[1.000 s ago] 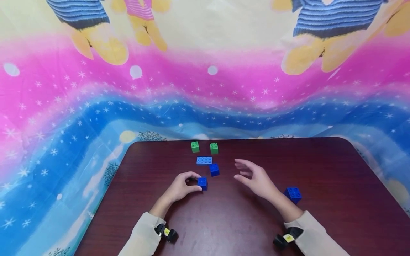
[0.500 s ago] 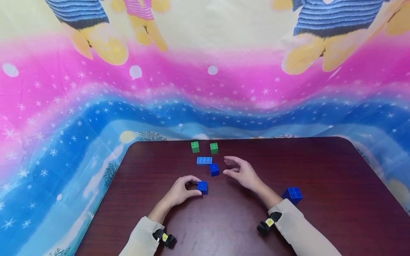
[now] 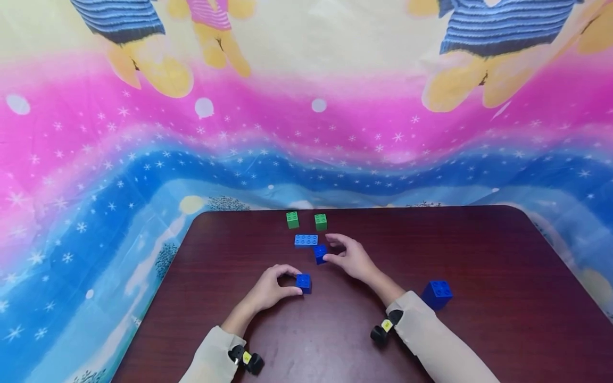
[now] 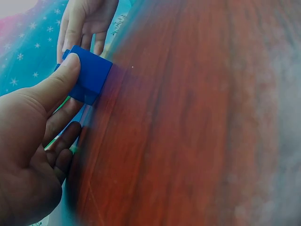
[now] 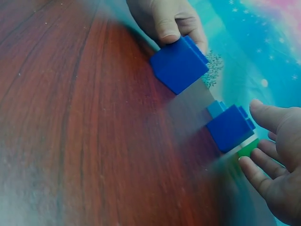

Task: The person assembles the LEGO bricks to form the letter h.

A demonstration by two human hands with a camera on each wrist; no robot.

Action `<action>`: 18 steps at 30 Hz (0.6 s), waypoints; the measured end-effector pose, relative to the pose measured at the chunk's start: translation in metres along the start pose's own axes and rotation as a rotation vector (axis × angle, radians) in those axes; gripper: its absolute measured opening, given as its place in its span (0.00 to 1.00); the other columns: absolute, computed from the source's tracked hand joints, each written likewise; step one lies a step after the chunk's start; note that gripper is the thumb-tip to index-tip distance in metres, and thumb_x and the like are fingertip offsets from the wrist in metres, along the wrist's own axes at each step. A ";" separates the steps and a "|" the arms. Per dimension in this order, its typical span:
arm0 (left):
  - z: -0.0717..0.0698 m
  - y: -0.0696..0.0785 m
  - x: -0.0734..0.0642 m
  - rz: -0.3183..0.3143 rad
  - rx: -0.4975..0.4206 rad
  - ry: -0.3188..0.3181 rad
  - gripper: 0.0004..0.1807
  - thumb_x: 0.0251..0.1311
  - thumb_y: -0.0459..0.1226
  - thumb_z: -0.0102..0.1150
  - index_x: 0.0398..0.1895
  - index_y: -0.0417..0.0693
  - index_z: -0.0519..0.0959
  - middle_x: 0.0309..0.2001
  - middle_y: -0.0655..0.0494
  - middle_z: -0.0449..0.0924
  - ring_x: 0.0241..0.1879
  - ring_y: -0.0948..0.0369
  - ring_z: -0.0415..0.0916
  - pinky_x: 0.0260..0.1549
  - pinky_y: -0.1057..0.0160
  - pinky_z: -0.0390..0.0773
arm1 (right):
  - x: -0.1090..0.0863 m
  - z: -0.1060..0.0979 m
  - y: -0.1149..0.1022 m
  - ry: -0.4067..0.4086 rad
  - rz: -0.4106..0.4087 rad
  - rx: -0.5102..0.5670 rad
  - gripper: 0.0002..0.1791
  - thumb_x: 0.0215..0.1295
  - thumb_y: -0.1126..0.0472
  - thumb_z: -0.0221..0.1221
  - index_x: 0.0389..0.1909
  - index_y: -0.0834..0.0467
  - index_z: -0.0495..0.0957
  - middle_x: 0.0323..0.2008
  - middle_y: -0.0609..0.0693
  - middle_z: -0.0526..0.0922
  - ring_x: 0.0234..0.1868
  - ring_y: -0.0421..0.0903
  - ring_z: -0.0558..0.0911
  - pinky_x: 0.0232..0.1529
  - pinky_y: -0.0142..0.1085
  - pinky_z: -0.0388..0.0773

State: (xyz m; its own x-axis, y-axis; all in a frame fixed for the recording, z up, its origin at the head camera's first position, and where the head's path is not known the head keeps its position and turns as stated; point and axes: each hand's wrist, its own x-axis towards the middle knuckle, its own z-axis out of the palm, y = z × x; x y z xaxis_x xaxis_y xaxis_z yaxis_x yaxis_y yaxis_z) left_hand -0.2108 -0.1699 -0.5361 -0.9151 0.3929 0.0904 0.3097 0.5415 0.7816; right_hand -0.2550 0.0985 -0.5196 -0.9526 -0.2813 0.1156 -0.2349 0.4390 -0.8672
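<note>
My left hand pinches a dark blue square building block between thumb and fingers, just at or above the table. In the left wrist view the thumb lies along one face of this block. My right hand is beside a second dark blue block, thumb and fingers spread apart. The right wrist view has that second block close to the thumb and fingertips, with a small gap. Touching or nearly touching the second block is a light blue long block.
Two green blocks stand near the far edge of the dark wooden table. Another dark blue block sits to the right, by my right sleeve. A printed cloth hangs behind the table.
My right hand has moved left, up to the second dark blue block. The left hand has drawn its block slightly towards me. The other blocks stay where they were.
</note>
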 end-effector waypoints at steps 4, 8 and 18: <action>0.000 0.000 0.001 -0.005 -0.001 0.001 0.18 0.52 0.43 0.79 0.46 0.57 0.86 0.44 0.67 0.84 0.50 0.60 0.77 0.57 0.53 0.74 | 0.002 0.006 0.001 0.004 0.001 -0.004 0.33 0.63 0.62 0.71 0.68 0.61 0.73 0.62 0.58 0.79 0.59 0.54 0.81 0.47 0.43 0.84; 0.001 -0.001 0.001 -0.002 0.001 -0.006 0.18 0.52 0.43 0.79 0.47 0.57 0.86 0.44 0.67 0.84 0.50 0.60 0.77 0.57 0.54 0.74 | 0.003 0.012 0.005 0.010 0.010 -0.001 0.32 0.62 0.62 0.71 0.67 0.60 0.74 0.60 0.57 0.81 0.58 0.53 0.81 0.47 0.42 0.83; 0.001 -0.001 0.001 -0.010 0.009 -0.013 0.19 0.52 0.45 0.79 0.47 0.56 0.86 0.45 0.67 0.84 0.51 0.60 0.77 0.57 0.53 0.75 | 0.001 0.022 0.009 0.035 0.023 -0.034 0.30 0.62 0.62 0.72 0.65 0.56 0.77 0.54 0.55 0.84 0.42 0.45 0.83 0.40 0.38 0.82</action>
State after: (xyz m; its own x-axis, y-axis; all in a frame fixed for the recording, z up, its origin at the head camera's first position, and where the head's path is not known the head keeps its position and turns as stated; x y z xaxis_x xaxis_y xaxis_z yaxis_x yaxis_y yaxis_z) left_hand -0.2114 -0.1695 -0.5368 -0.9147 0.3971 0.0750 0.3034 0.5522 0.7765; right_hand -0.2537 0.0833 -0.5379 -0.9639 -0.2412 0.1126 -0.2182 0.4737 -0.8532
